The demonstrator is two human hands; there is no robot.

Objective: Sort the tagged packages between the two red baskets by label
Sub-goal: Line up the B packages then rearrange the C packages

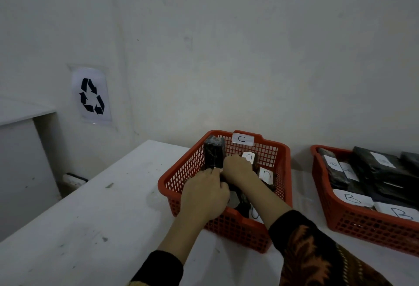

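A red mesh basket [174, 176] tagged "C" on its far rim stands on the white table and holds several black wrapped packages with white "C" labels. One black package [214, 154] stands upright in its far left corner; my left hand [205, 197] grips its lower end. My right hand [238, 169] reaches into the basket beside it, its curled fingers on another labelled package [250, 157]. A second red basket [362, 222] at the right holds several black packages labelled "B".
The white table [90, 229] stretches left of the baskets and ends against a white wall. A recycling sign [91, 96] is taped to that wall. A white ledge [22, 111] sits at far left.
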